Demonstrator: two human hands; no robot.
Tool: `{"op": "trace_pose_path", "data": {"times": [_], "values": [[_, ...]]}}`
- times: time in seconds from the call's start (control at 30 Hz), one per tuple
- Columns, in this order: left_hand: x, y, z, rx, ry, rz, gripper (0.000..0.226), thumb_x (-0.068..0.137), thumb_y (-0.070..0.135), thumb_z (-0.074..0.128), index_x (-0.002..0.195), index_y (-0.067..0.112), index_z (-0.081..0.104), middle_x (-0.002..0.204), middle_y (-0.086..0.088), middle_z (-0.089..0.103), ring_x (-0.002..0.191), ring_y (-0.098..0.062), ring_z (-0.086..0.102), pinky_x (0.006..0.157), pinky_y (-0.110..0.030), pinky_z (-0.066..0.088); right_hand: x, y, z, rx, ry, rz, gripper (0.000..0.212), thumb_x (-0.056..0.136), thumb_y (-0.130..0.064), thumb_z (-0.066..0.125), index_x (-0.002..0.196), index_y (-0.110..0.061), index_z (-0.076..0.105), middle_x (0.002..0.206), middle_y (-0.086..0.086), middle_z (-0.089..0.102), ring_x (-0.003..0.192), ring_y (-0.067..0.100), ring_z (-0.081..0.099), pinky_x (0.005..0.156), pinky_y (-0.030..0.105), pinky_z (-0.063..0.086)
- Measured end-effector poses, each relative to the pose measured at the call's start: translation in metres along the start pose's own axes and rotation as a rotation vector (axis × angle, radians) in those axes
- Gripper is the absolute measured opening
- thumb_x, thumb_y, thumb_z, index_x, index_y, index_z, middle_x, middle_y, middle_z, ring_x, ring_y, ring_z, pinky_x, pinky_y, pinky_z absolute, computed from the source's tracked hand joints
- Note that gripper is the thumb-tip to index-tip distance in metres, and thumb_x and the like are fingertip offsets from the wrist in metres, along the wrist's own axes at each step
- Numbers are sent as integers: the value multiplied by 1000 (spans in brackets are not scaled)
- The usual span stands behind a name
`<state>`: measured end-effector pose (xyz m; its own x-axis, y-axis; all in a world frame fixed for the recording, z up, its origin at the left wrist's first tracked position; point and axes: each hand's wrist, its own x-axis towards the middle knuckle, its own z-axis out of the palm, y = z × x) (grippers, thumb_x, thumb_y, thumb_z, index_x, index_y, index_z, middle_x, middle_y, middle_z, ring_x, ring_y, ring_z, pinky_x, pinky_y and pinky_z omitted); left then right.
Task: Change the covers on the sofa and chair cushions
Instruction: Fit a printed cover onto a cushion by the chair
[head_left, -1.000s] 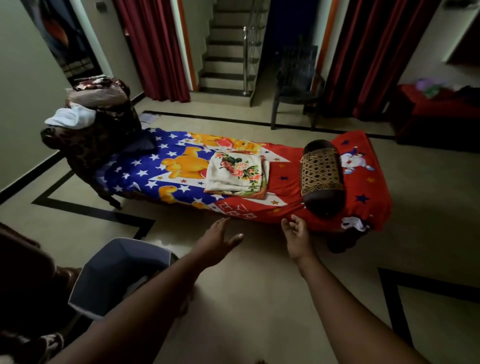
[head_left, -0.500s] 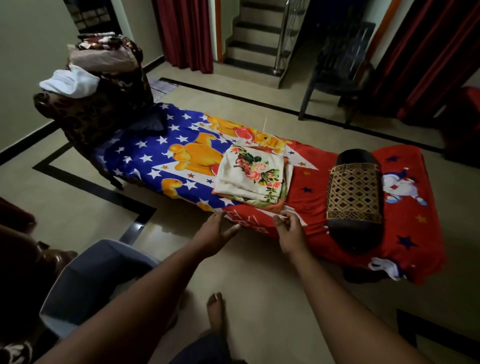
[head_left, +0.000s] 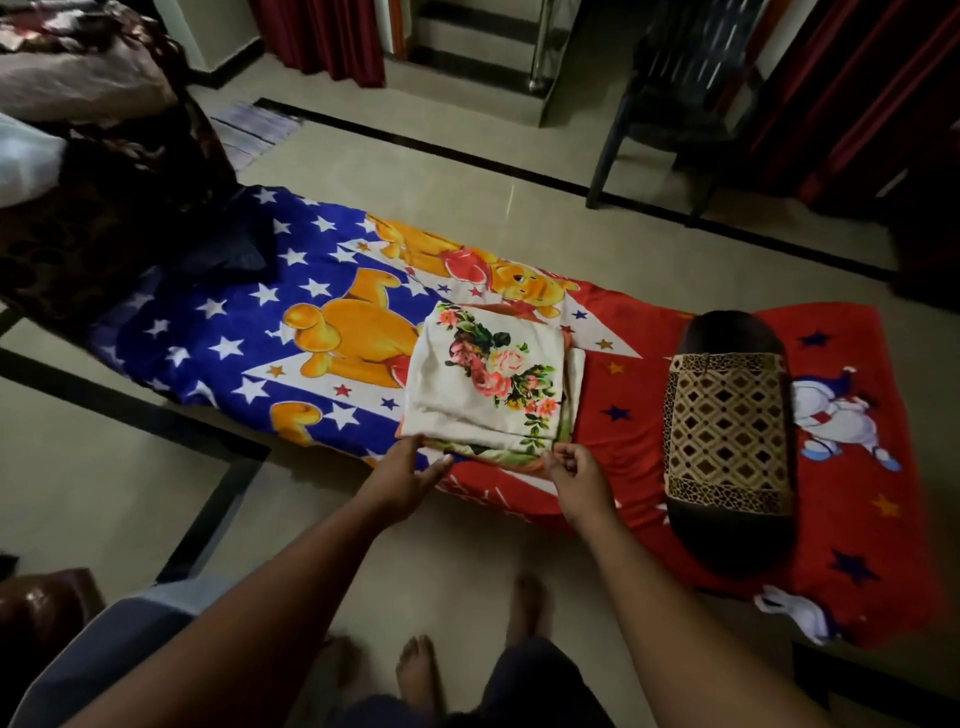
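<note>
Fingers of the left hand (head_left: 402, 475) lie fairly straight against the near left corner of the folded floral covers (head_left: 488, 382), their tips hidden under that corner, thumb spread toward the right. Those of the right hand (head_left: 576, 475) are curled at the stack's near right corner; whether they pinch an edge is hard to make out. That stack rests near the front edge of the low cot (head_left: 623, 415), about midway along it, on a star-and-bear sheet. To its right a dark bolster (head_left: 730, 436) lies crosswise near the cot's right end. A heap of dark cushions and cloth (head_left: 78, 156) at the left end is cut off by the frame. At the bottom left a grey bin (head_left: 119, 639) is mostly hidden by the left forearm, its contents unseen
</note>
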<state>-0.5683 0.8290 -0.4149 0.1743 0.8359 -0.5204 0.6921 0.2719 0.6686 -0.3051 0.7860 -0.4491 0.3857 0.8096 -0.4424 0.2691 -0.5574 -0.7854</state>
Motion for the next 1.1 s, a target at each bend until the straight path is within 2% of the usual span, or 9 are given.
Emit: {"op": "trace_pose_path", "data": {"times": [0.13,0.37,0.47,0.57,0.67,0.77,0.87,1.0,1.1], "values": [[72,14,18,100,-53,-42,81,91,64,60,154,20,36,154,-9,44,136,-25,49,109,-46,47,90,25,6,-2,5,105,15,92,-44,68,96,-33,60,101,-2,69,95,21,67,89,48,56],[207,28,78,169,-122,-175,84,91,63,59,156,16,32,158,-12,38,141,-28,42,114,-44,40,253,84,25,15,-125,387,22,97,-40,64,111,-24,60,112,5,69,98,25,67,84,44,58],[253,35,98,228,-186,-189,83,92,62,57,157,17,31,161,-9,35,146,-27,36,117,-43,36,308,100,33,-1,-193,517,39,98,-37,63,129,-13,57,121,7,66,107,29,64,79,37,52],[292,39,116,279,-221,-189,81,94,58,57,157,15,31,162,-9,33,147,-26,34,117,-39,32,356,116,44,-53,-246,599,55,96,-40,65,140,-10,51,134,6,59,119,31,60,88,35,50],[325,41,132,275,-259,-227,82,93,61,56,157,17,31,163,-7,31,147,-26,34,118,-42,33,393,135,60,-36,-248,682,69,90,-48,69,144,-12,45,142,8,54,125,30,56,70,29,51],[343,43,139,298,-301,-234,85,91,67,53,157,20,30,163,-6,31,145,-28,37,116,-46,36,412,154,80,-3,-219,743,107,60,-73,72,146,-19,41,144,5,54,127,30,57,95,43,54],[356,52,138,319,-330,-241,85,92,68,52,158,21,27,165,-5,28,146,-27,35,116,-48,36,418,147,89,-49,-178,776,83,78,-51,77,142,-11,44,137,6,57,121,31,58,101,43,50],[363,66,125,374,-354,-221,84,93,65,53,159,19,26,165,-5,26,148,-28,32,118,-47,34,421,124,84,-246,-149,598,22,92,-21,70,103,-2,68,110,19,71,103,36,68,80,34,50],[364,77,112,442,-365,-199,85,93,68,50,159,21,26,166,-4,24,149,-27,32,116,-45,36,418,98,75,-581,-241,463,22,99,-20,60,106,-2,69,109,19,71,103,36,68,77,33,50]]}}
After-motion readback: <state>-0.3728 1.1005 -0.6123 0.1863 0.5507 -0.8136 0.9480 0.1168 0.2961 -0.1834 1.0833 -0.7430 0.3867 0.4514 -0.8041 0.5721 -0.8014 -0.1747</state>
